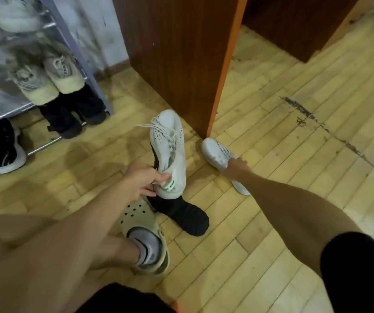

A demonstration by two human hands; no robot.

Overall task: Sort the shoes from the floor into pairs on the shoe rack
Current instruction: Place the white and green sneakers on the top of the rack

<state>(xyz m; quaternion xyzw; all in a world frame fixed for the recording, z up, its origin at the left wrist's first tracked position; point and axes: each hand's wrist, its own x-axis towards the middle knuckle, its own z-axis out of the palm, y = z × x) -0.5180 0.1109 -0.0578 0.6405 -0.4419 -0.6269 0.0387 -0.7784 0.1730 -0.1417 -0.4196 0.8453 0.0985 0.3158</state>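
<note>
Wood floor [271, 222]: left hand [143, 179] fingers [162, 177] grip white sneaker [169, 152]; right hand [235, 166] on door-edge sneaker [215, 152], hold unclear.

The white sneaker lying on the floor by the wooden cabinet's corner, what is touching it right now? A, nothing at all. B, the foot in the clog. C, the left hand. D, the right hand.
D: the right hand reaches down onto the sneaker on the floor, while the left hand holds the other sneaker up by its heel.
</note>
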